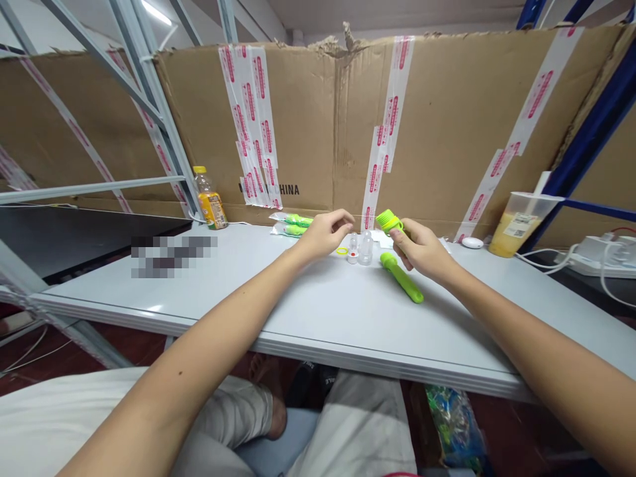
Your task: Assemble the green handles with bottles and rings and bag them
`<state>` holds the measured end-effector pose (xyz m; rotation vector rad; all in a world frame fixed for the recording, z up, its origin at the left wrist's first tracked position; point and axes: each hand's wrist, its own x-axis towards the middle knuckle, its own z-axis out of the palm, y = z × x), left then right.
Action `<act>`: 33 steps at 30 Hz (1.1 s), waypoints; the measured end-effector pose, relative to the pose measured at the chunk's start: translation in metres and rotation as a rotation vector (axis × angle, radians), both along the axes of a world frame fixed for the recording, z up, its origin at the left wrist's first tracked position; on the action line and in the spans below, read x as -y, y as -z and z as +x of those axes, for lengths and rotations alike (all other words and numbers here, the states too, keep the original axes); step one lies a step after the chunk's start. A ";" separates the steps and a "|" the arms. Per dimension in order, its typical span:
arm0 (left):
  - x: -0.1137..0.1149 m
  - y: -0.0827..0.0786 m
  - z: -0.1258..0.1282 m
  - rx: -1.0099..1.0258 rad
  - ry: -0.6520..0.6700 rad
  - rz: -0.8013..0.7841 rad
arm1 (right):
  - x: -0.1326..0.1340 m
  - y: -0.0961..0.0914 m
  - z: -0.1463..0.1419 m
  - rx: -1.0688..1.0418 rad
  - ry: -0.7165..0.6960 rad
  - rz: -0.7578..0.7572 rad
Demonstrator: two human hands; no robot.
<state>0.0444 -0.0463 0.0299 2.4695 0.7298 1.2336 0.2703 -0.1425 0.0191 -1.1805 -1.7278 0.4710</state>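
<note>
My right hand [416,246] is closed around a bright green ribbed cap [389,221], held above the white table [318,311]. Under it lies a green plastic handle [403,279] with a rounded end. My left hand [325,233] hovers over the table with curled, parted fingers and nothing visible in them. Close to its fingertips stand a clear plastic bottle [366,249] and a smaller clear piece [352,250] with a red spot. A thin yellow ring [342,251] lies beside these. Behind the left hand are green pieces in clear wrappers [293,225].
A tall cardboard sheet [308,132] with tape strips stands along the back. An orange drink bottle [211,202] is at back left. On the right are a drink cup [519,225], a small white case [472,243] and a power strip [601,258] with cables.
</note>
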 end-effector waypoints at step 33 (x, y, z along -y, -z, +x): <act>0.003 -0.005 0.004 0.386 0.109 -0.376 | -0.008 0.011 0.001 0.460 0.185 0.085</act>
